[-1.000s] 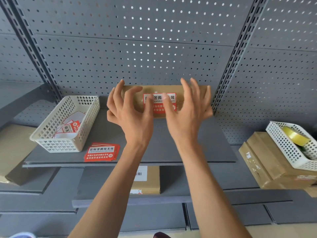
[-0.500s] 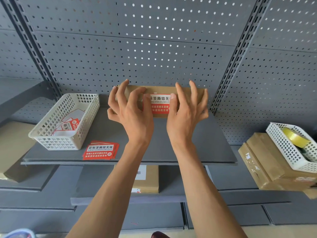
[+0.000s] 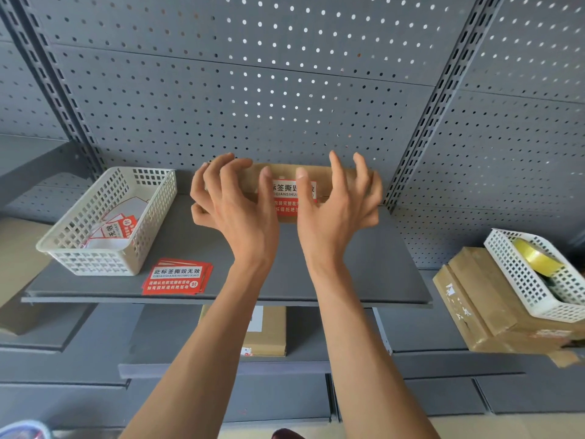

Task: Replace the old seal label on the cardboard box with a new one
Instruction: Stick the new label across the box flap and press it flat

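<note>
A flat cardboard box (image 3: 285, 172) lies at the back of the grey shelf (image 3: 373, 280), against the pegboard. A red and white seal label (image 3: 286, 198) is stuck over its front edge. My left hand (image 3: 234, 213) and my right hand (image 3: 335, 213) are spread on the box, one on each side of the label. Both thumbs press on the label's two ends and cover them. The other fingers are apart and arched over the box top. A stack of new red seal labels (image 3: 177, 277) lies near the shelf's front edge, to the left of my left forearm.
A white mesh basket (image 3: 95, 261) with peeled label scraps stands at the shelf's left. At right, another white basket (image 3: 522, 286) with a yellow tape roll (image 3: 535, 258) sits on a brown carton (image 3: 474, 308). One more box (image 3: 269, 334) lies on the lower shelf.
Both hands have slid forward onto the box, and their thumbs have come to press the label's two ends. The box and label have stayed in place.
</note>
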